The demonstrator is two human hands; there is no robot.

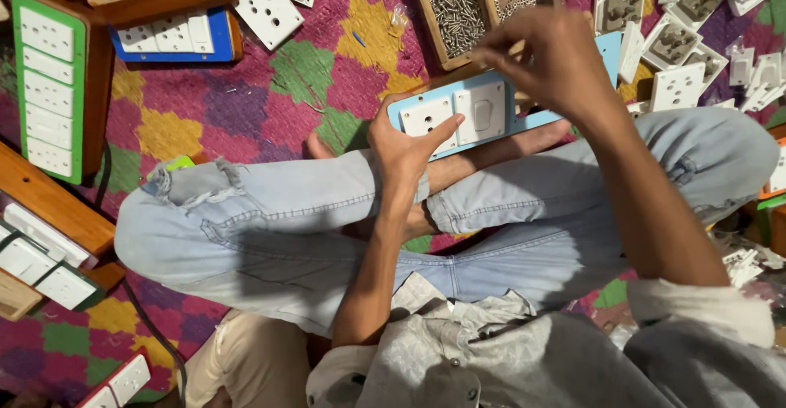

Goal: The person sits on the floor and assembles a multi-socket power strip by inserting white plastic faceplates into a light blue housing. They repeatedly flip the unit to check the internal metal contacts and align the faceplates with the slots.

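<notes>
I sit cross-legged in light blue jeans on a patterned mat. A light blue switchboard panel (pixel 524 117) with a white socket and a white switch rests against my crossed legs. My left hand (pixel 405 148) grips its near left end, thumb lying on the socket face. My right hand (pixel 544 60) hovers above the panel's right part, fingers pinched together; whatever is between the fingertips is too small to make out.
A wooden tray of screws (pixel 455 7) lies just beyond the panel. Loose white sockets and switches (pixel 679 44) are piled at the upper right. Finished boards, green-framed (pixel 47 89) and blue-framed (pixel 176 36), lie left. A black cable (pixel 147 326) runs along the mat.
</notes>
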